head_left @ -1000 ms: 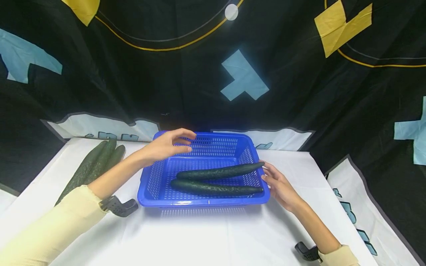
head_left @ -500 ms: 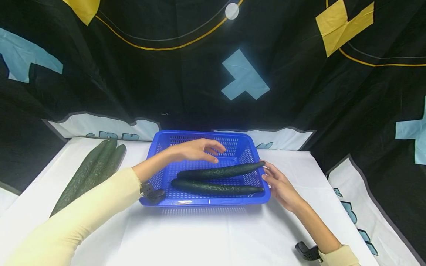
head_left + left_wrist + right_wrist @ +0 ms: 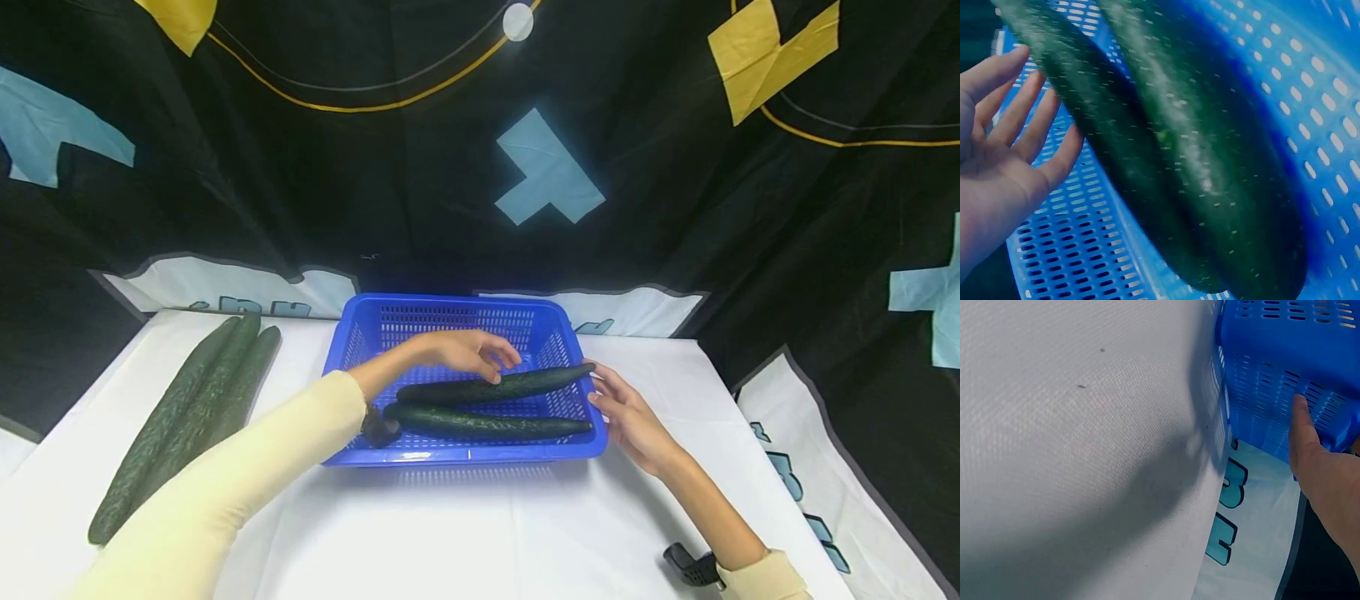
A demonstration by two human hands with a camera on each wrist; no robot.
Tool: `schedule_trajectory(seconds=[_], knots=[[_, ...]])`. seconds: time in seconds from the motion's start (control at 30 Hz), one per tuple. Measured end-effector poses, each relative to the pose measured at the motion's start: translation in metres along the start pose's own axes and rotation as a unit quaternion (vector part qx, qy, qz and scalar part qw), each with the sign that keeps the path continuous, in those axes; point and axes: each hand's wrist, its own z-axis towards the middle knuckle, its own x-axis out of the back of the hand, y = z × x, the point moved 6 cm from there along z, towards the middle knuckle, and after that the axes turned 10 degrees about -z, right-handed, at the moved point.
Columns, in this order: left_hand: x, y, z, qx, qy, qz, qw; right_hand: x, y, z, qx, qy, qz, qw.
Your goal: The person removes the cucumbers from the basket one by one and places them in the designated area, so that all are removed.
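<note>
Two long dark green cucumbers lie side by side in a blue plastic basket (image 3: 465,456): a rear cucumber (image 3: 540,382) and a front cucumber (image 3: 487,423). The rear one leans its thin tip on the basket's right rim. My left hand (image 3: 468,350) is over the basket at the rear cucumber, its fingers loosely spread; in the left wrist view the fingertips (image 3: 1072,134) come right up to its side. My right hand (image 3: 633,421) holds the basket's right rim near that tip, one finger (image 3: 1300,419) lying along the outer wall.
Three more cucumbers (image 3: 187,417) lie together on the white tabletop (image 3: 420,542), left of the basket and partly behind the left sleeve (image 3: 247,475). A black cloth (image 3: 337,183) with blue and yellow patches hangs behind the table.
My left hand has moved right from above the basket's left side, then lowered to the rear cucumber. My right hand and the basket have stayed in place.
</note>
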Motion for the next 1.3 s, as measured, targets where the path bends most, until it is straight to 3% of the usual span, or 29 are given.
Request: schedule_trajectory(seconds=[0.3,0.53,0.77,1.03,1.17,1.3], knots=[[-0.007,-0.011,0.005,0.044,-0.007,0.005,0.9990,0.001,0.000,0.001,-0.004,0.001,-0.006,1.000],[-0.006,-0.012,0.004,0.043,-0.009,-0.005,0.9990,-0.001,-0.002,0.001,-0.003,-0.002,-0.010,1.000],[-0.001,-0.002,-0.001,0.004,-0.001,-0.008,1.0000,0.000,-0.001,0.001,-0.001,-0.005,-0.009,1.000],[0.017,0.023,-0.016,-0.046,0.046,-0.011,0.9978,0.000,-0.001,0.000,-0.006,-0.005,-0.012,1.000],[0.026,0.038,-0.026,-0.082,0.070,-0.013,0.9941,0.000,0.000,0.000,-0.009,-0.003,-0.009,1.000],[0.034,0.054,-0.041,-0.126,0.114,-0.012,0.9853,0.000,0.000,0.000,-0.010,-0.001,-0.009,1.000]])
